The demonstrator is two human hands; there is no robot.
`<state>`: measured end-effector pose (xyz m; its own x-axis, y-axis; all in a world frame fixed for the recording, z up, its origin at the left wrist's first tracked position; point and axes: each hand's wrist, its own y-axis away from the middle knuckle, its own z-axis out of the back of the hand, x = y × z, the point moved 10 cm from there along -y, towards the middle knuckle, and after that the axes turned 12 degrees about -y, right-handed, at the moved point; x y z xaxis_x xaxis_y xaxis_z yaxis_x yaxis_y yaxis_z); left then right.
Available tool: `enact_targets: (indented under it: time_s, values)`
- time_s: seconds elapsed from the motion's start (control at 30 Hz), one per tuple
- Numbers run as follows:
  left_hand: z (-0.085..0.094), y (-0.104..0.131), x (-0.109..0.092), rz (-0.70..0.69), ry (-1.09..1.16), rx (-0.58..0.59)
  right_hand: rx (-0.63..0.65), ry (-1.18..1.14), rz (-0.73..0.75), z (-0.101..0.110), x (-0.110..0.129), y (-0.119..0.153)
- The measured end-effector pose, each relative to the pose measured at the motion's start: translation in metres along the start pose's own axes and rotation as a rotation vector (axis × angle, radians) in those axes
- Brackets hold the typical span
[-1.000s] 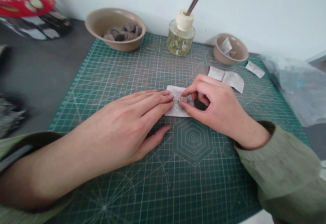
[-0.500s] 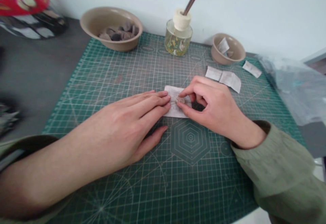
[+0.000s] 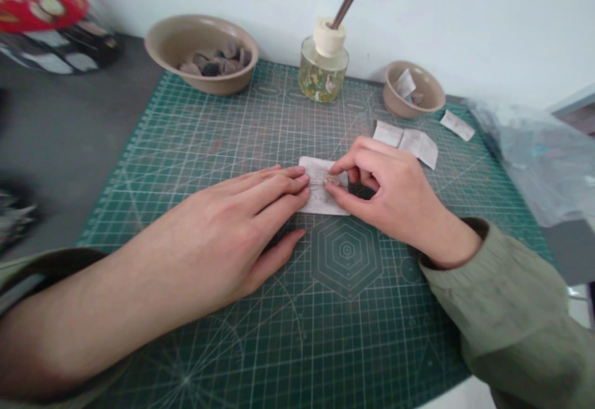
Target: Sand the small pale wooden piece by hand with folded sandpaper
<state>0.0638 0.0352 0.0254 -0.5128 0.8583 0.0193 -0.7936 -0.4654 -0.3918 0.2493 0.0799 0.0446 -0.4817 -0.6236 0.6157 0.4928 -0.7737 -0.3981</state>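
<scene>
A pale grey rectangular piece of paper with dark marks across its middle lies on the green cutting mat. My left hand rests flat, its fingertips on the paper's left edge and its thumb apart. Between the thumb and forefinger of my right hand is a small roundish, stone-like piece, pressed against the paper's surface. My fingers partly cover this piece, so its exact kind is unclear. The other fingers of that hand are curled over the paper's right side.
Behind my right hand lie a creased paper piece and a smaller strip. A large bowl of dark stones, a reed diffuser bottle and a small bowl stand along the wall. Clear plastic lies at right.
My right hand has slid the small piece slightly to the right along the paper. My left hand holds its place on the paper. The whole view has shifted a little.
</scene>
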Motion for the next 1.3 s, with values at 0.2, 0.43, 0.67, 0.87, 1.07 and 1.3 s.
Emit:
enact_targets:
  time_s: [0.2,0.43,0.67,0.87,1.07,1.3]
  values:
    - [-0.002,0.004,0.006,0.040,0.042,0.022,0.012,-0.041,0.025,-0.009,0.005,0.000]
    - [-0.004,0.004,0.007,0.046,0.068,0.041,-0.008,0.000,-0.009,0.001,-0.004,0.001]
    - [-0.002,0.003,0.006,0.039,0.064,0.007,0.025,-0.077,0.038,-0.010,0.005,0.000]
    - [0.001,0.001,0.000,-0.009,-0.007,0.007,-0.013,-0.006,-0.005,-0.002,-0.004,0.001]
    - [-0.003,0.003,0.003,0.009,0.022,0.025,-0.009,-0.066,0.062,-0.009,0.001,0.001]
    - [-0.005,0.004,0.006,0.046,0.083,0.049,-0.039,-0.027,0.041,-0.004,-0.003,0.000]
